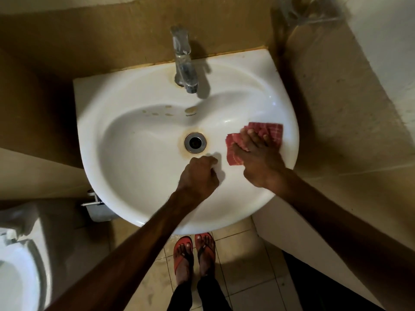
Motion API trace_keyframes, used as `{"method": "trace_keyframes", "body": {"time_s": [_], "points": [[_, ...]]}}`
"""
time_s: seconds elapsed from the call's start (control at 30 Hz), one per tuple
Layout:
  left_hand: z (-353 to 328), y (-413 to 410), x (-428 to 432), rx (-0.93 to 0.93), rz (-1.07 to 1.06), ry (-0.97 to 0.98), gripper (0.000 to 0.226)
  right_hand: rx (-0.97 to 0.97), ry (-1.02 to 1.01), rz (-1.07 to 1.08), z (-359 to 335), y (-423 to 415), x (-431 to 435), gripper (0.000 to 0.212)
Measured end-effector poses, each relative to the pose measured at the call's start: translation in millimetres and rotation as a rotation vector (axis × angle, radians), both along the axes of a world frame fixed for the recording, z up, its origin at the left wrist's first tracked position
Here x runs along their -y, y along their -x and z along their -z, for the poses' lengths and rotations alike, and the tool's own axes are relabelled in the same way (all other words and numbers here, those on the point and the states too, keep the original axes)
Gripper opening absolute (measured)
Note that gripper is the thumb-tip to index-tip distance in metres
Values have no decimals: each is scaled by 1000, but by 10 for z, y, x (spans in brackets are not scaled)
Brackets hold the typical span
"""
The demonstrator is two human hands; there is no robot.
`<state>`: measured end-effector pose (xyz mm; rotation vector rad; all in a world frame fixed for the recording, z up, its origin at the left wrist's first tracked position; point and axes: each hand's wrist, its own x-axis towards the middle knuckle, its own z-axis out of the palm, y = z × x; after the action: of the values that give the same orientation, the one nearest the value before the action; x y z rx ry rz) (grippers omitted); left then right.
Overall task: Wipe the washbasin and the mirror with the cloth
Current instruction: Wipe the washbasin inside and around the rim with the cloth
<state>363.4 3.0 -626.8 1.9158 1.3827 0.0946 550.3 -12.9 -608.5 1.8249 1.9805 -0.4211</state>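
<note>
A white washbasin (134, 140) fills the middle of the head view, with rust-brown stains around its drain (195, 142) and near the tap base. A red checked cloth (272, 129) lies on the bowl's right slope. My right hand (256, 153) presses it flat with spread, straight fingers. My left hand (198, 173) hovers over the front of the bowl, just below the drain, its fingers curled into a loose fist with nothing in it. No mirror is in view.
A chrome tap (183, 61) stands at the basin's back edge. A toilet (18, 265) sits at the lower left. Tiled walls close in at the right and behind. My feet in red sandals (194, 250) stand on the tiled floor below the basin.
</note>
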Motion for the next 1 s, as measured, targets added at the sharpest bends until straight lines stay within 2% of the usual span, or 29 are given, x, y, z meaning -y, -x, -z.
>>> {"method": "trace_keyframes", "body": {"time_s": [0.2,0.27,0.33,0.43,0.57,0.63,0.7,0.77,0.9,1.0], "points": [[7,20,-162,-133,-213,-17,28,-221,16,-156,341,428,-203,66],[16,21,-168,-162,-205,3,28,-229,-7,-188,351,450,-215,64],[11,12,-144,-146,-152,21,29,-194,-4,-196,324,363,-207,70],[-50,8,-69,-156,-70,17,30,-188,-76,-153,247,100,-203,79],[10,54,-8,-247,18,-1,23,-125,-263,-114,155,-344,-229,71],[-34,50,-14,-269,36,29,13,-76,-249,-89,25,-479,-239,71],[-80,52,-17,-275,68,18,15,-60,-224,-9,-82,-516,-224,67],[-69,81,-39,-259,66,4,12,-77,-250,50,-140,-459,-194,77],[-23,106,-97,-239,121,-26,30,-59,-333,104,-16,-221,-249,62],[-1,117,-145,-253,130,-22,32,-166,-368,169,104,4,-408,64]]}}
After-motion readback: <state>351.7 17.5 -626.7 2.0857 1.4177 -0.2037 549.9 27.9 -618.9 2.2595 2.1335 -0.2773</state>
